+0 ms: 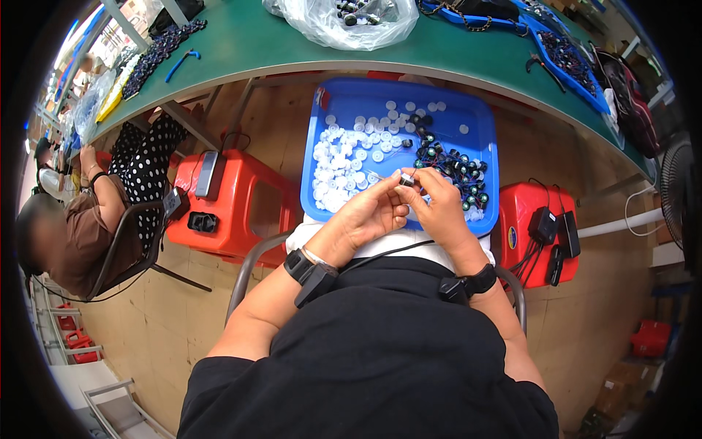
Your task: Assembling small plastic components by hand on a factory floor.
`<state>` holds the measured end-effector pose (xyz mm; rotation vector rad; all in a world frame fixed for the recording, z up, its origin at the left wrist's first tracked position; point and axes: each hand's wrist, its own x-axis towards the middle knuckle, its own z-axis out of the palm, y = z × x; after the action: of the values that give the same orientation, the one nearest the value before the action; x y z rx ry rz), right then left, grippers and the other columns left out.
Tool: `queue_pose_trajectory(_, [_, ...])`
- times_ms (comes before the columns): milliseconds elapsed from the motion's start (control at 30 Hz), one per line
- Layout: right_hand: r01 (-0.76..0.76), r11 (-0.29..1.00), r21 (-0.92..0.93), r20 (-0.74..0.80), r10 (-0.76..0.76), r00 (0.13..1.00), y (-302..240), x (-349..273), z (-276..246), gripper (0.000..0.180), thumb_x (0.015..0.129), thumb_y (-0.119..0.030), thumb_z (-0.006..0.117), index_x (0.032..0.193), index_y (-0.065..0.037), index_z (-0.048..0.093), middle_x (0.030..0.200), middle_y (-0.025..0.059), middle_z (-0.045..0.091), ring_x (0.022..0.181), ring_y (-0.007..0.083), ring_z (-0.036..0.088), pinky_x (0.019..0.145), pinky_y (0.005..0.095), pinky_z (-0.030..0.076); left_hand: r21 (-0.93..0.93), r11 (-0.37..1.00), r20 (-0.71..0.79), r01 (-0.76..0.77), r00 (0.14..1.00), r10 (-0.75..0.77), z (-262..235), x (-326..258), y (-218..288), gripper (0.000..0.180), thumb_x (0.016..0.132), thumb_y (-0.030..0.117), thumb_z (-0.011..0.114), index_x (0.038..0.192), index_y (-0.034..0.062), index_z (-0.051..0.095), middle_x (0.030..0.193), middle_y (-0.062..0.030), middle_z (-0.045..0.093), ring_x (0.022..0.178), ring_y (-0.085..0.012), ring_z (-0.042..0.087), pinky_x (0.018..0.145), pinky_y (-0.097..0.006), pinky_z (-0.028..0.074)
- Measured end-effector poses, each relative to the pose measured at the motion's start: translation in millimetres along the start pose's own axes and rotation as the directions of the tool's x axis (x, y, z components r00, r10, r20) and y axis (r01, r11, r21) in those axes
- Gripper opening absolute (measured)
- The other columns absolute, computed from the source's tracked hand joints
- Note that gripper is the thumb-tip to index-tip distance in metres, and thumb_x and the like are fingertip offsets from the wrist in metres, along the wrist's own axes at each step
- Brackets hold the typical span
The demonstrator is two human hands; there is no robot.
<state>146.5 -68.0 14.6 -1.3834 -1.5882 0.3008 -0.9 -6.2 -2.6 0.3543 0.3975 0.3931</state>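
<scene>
A blue plastic tray (311, 146) rests on my lap. White translucent round caps (336, 161) are heaped along its left side and spread toward the back. Small dark round parts with thin wires (457, 172) lie in a pile on the right. Over the tray's front half, my left hand (369, 216) and my right hand (440, 206) meet, fingertips pinched on one small black cylindrical part (406, 179) with a pale band. My fingers cover much of it, so its exact kind cannot be made out.
A green table (241, 55) curves across the back, bearing a clear plastic bag (351, 25) of parts and a blue tray (567, 62) of wired parts. Red stools (227, 197) with devices stand at both sides. A person (91, 219) sits at left; a fan (676, 183) is at right.
</scene>
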Motion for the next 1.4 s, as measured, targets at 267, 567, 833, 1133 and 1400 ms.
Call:
queue_pose_trajectory(267, [0.222, 0.955, -0.198, 0.037, -0.219, 0.975, -0.1, 4.5, -7.7, 0.017, 0.077, -0.019, 0.070, 0.081, -0.004, 0.064, 0.074, 0.0081, 0.061, 0.066, 0.0250, 0.060, 0.058, 0.0348, 0.048, -0.020, 0.999, -0.046, 0.031, 0.998, -0.032, 3.3, 0.1, 0.8, 0.022, 0.093, 0.032, 0.058, 0.091, 0.0106, 0.061, 0.078, 0.0013, 0.062, 0.069, -0.0102, 0.055, 0.060, -0.024, 0.045])
queue_pose_trajectory(567, [0.112, 0.957, -0.266, 0.049, -0.102, 0.994, -1.7, 10.1, -9.2, 0.025, 0.081, -0.026, 0.069, 0.080, -0.002, 0.062, 0.074, 0.0088, 0.062, 0.068, 0.0278, 0.062, 0.057, 0.0364, 0.047, 0.046, 0.998, -0.063, -0.033, 0.997, 0.036, 12.4, 8.7, 6.8, 0.026, 0.093, 0.038, 0.057, 0.091, 0.0122, 0.062, 0.081, 0.0009, 0.062, 0.072, -0.0109, 0.057, 0.065, -0.026, 0.047])
queue_pose_trajectory(833, [-0.102, 0.988, 0.120, -0.035, 0.106, 0.994, 24.6, 63.7, -7.7, 0.023, 0.090, -0.025, 0.059, 0.098, -0.004, 0.064, 0.093, 0.0136, 0.064, 0.084, 0.0326, 0.064, 0.071, 0.0366, 0.051, 0.278, 0.884, 0.010, -0.376, 0.921, 0.388, 68.3, 52.9, 103.1, 0.035, 0.092, 0.042, 0.057, 0.084, 0.0081, 0.061, 0.065, 0.0005, 0.056, 0.059, -0.0113, 0.054, 0.057, -0.025, 0.044])
queue_pose_trajectory(1133, [0.176, 0.823, -0.541, 0.209, -0.071, 0.975, 64.6, 63.5, 16.3, 0.013, 0.077, -0.006, 0.064, 0.089, -0.002, 0.062, 0.091, 0.0116, 0.061, 0.089, 0.0303, 0.061, 0.076, 0.0410, 0.051, 0.364, 0.813, 0.032, -0.454, 0.879, 0.476, 112.8, 80.9, 239.7, 0.039, 0.097, 0.033, 0.049, 0.115, -0.0017, 0.048, 0.101, -0.0160, 0.066, 0.084, -0.0194, 0.066, 0.070, -0.029, 0.056])
queue_pose_trajectory(1400, [0.257, 0.863, -0.435, 0.221, -0.174, 0.960, 60.0, 52.2, 3.4, 0.009, 0.077, -0.003, 0.058, 0.085, -0.002, 0.059, 0.089, 0.0123, 0.060, 0.089, 0.0304, 0.060, 0.075, 0.0404, 0.051, 0.969, -0.214, 0.206, -0.122, 0.878, 0.433, 8.2, 48.9, 121.6, 0.018, 0.084, 0.014, 0.067, 0.094, -0.0007, 0.066, 0.085, -0.0069, 0.066, 0.076, -0.0153, 0.062, 0.069, -0.028, 0.050])
